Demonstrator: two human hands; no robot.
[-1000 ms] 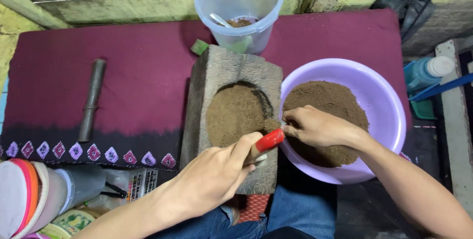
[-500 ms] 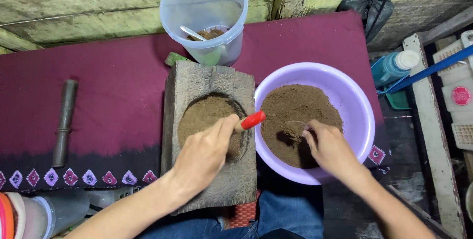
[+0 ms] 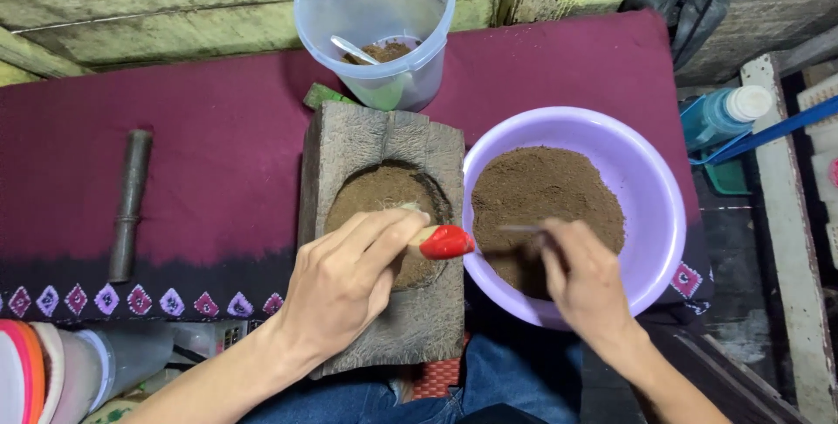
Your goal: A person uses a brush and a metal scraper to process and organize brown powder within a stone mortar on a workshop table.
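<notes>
A grey wooden block mould [image 3: 358, 140] with a round hollow full of brown powder [image 3: 380, 197] lies in front of me on a maroon cloth. My left hand [image 3: 345, 280] rests over the hollow, gripping a small tool with a red handle [image 3: 445, 241]. To the right, a lilac plastic basin [image 3: 650, 179] holds a mound of the same brown powder [image 3: 546, 193]. My right hand [image 3: 580, 280] is inside the basin at its near side, holding a thin spoon [image 3: 522, 229] that reaches into the powder.
A clear plastic tub [image 3: 375, 5] with a little powder and a spoon stands behind the block. A dark cylindrical pestle [image 3: 129, 201] lies on the cloth at the left. A blue bottle [image 3: 724, 114] sits at the right, stacked plastic ware [image 3: 35, 376] at the lower left.
My right hand has moved off the block's edge into the basin and now works a spoon in the powder. My left hand stays over the hollow with the red-handled tool.
</notes>
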